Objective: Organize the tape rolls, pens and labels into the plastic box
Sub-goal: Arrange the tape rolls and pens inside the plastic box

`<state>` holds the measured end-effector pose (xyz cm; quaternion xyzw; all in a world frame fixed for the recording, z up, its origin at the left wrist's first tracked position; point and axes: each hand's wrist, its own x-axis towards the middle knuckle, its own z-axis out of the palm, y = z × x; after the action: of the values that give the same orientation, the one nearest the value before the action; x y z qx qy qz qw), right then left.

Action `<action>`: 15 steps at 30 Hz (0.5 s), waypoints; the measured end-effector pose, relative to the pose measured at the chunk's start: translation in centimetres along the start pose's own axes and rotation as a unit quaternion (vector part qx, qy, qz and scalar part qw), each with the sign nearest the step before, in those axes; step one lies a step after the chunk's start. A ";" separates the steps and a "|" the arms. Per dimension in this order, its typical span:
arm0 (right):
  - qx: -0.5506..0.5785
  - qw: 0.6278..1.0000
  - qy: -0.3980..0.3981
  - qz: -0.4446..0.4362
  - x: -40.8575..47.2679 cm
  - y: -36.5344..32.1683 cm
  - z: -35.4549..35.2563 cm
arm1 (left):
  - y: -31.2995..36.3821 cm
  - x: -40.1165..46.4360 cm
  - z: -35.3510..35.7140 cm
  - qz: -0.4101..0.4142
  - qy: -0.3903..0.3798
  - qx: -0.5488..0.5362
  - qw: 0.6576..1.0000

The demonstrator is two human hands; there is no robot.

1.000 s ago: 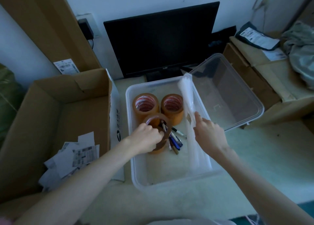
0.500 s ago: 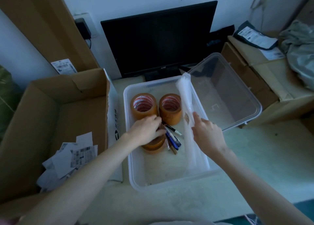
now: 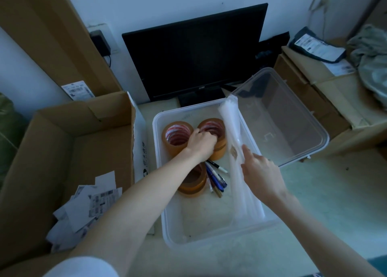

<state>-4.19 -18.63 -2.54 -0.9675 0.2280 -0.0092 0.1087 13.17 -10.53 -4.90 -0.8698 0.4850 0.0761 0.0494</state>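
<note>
Three tape rolls sit in the plastic box: two upright at the far end, one nearer, with pens just right of it. Left hand curls over the far right roll, gripping its rim. Right hand holds a clear plastic sheet along the box's right wall, forefinger extended. Labels lie in the cardboard box to the left. Lid leans right; monitor stands beyond.
</note>
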 end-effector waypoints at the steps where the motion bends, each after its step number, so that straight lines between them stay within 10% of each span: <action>1: 0.001 1.000 -0.001 0.001 0.0 -0.1 0.0 | -0.2 -0.1 -0.3 -0.002 0.018 -0.009 1.000; 15: 0.050 0.999 0.012 -0.005 -0.6 0.0 -0.6 | -1.8 -6.6 -4.3 -0.043 0.145 0.025 0.988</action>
<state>-4.74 -18.47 -1.92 -0.9619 0.2233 -0.0331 0.1544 11.64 -4.78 0.59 -0.8904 0.4505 -0.0653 0.0029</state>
